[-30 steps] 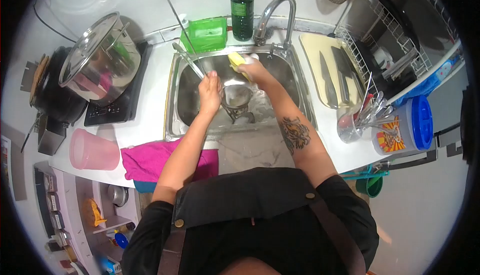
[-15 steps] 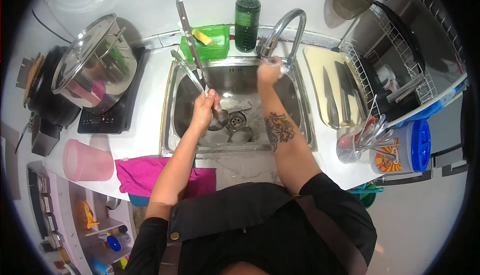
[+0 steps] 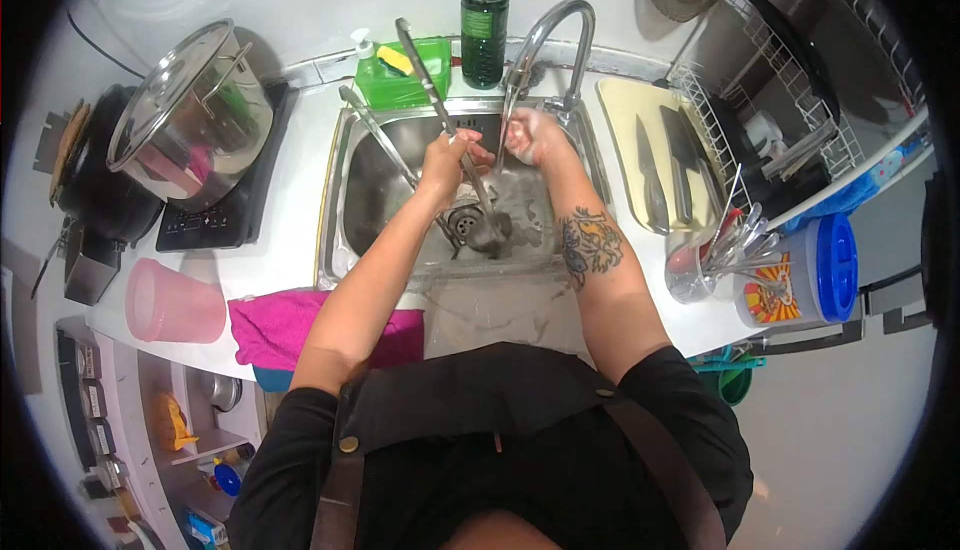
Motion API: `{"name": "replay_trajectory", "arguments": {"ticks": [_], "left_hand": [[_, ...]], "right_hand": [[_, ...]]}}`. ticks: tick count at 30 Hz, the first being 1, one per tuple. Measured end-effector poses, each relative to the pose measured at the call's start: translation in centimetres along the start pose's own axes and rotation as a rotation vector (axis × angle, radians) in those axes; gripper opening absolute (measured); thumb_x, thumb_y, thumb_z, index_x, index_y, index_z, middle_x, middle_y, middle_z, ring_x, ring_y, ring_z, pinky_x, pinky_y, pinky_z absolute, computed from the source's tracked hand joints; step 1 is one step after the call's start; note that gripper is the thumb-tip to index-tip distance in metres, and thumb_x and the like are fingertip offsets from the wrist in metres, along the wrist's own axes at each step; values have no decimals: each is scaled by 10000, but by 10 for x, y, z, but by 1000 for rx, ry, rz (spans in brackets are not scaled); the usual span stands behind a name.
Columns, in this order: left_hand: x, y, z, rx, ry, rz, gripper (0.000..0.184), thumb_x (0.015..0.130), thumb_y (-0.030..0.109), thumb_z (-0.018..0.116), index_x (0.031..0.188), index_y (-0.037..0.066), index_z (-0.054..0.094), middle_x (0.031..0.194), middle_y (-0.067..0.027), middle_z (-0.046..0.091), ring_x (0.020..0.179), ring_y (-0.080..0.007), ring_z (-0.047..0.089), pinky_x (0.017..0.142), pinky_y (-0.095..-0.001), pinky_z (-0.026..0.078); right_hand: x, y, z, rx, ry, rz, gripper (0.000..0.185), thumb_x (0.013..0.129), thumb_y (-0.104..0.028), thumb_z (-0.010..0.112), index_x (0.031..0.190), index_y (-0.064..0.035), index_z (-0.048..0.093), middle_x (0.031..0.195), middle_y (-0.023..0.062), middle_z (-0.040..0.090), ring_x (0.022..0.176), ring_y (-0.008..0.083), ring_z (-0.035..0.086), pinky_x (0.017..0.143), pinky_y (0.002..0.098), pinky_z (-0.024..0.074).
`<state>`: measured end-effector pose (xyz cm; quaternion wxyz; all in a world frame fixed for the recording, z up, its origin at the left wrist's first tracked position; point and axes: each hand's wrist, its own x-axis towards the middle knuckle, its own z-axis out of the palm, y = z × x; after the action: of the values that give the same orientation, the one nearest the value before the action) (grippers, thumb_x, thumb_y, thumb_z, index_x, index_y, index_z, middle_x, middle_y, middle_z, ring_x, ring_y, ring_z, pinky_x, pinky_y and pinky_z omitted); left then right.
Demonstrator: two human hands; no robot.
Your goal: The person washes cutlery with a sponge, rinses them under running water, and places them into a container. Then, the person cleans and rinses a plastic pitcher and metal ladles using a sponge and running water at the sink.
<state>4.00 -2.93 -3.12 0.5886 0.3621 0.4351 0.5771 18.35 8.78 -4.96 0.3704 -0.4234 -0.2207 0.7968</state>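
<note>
My left hand (image 3: 450, 165) is closed around the long metal handle of a ladle (image 3: 424, 72), which stands tilted with its bowl low in the sink (image 3: 375, 205) near the drain. Beside it, a second long-handled metal utensil (image 3: 375, 130) leans on the sink's left rim; its lower end is hidden behind my left hand. A thin stream of water falls from the curved faucet (image 3: 550, 12). Just right of that stream, my right hand (image 3: 532, 138) is wet and sudsy, its fingers loosely cupped with nothing visible in them.
Behind the sink stand a green tray (image 3: 385, 90) with a yellow sponge (image 3: 394, 60) and a bottle of green liquid (image 3: 484, 30). Knives lie on a cutting board (image 3: 625, 140) at right. A steel pot (image 3: 200, 120) sits at left, a pink cloth (image 3: 275, 328) in front.
My left hand has moved right and farther up with the ladle. My right hand has come slightly left, beside the water stream, which now shows clearly. The whole view has shifted a little.
</note>
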Motion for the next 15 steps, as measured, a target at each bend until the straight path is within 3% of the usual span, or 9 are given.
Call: {"name": "replay_trajectory", "arguments": {"ticks": [1,5,6,7,9,10,11,13,15], "left_hand": [[2,-5,1,14,-9,19,262,901,255,374,935,20,486,719,-52,532,725,-195,576,643,-346,490],[13,-29,5,90,-45,41,206,884,188,391,878,36,530,788,-47,572,705,-136,557,648,-294,460],[12,-29,6,170,-78,157,166,863,151,418,868,46,547,793,-34,578,691,-104,540,635,-245,443],[12,-28,10,168,-81,157,166,863,151,418,868,46,547,793,-34,578,691,-104,540,635,-245,443],[15,-24,17,69,-14,165,147,847,115,436,882,39,556,774,-28,576,697,-102,533,642,-236,431],[17,-12,15,320,-18,74,169,849,102,438,944,21,551,814,-34,580,731,-111,532,683,-242,425],[19,-5,21,319,-23,74,169,849,102,438,944,21,551,814,-34,580,731,-111,532,683,-242,425],[16,14,39,265,38,329,214,857,125,445,997,-23,512,880,-68,575,783,-107,512,718,-254,412],[11,28,50,178,-41,356,229,849,90,429,1034,-22,503,913,-73,579,816,-112,503,737,-251,407]], "right_hand": [[-16,-2,6,-54,-197,84,147,785,-177,512,743,-37,530,532,8,477,425,99,444,372,204,360],[-65,-6,42,-313,-258,101,132,777,-127,552,743,0,545,619,67,562,472,125,532,422,226,460],[-68,-16,42,-391,-335,79,124,773,-93,553,726,20,543,671,101,587,522,146,569,449,245,487],[-75,-22,50,-393,-332,78,124,773,-93,553,726,20,543,671,101,587,522,146,569,449,245,487],[-91,-33,66,-552,-237,-150,129,767,-82,561,762,47,551,677,114,587,522,166,577,429,255,484],[-103,-40,76,-576,-199,-189,131,760,-55,558,798,70,555,687,125,590,547,186,590,453,266,505],[-105,-43,78,-576,-194,-191,131,760,-55,558,798,70,555,687,125,590,547,186,590,453,266,505],[-110,-49,85,-659,-139,-207,120,755,-64,555,792,46,584,677,134,593,530,187,595,481,292,535],[-117,-54,85,-699,-91,-148,117,760,-42,534,807,55,579,706,140,596,544,195,601,495,291,542]]}}
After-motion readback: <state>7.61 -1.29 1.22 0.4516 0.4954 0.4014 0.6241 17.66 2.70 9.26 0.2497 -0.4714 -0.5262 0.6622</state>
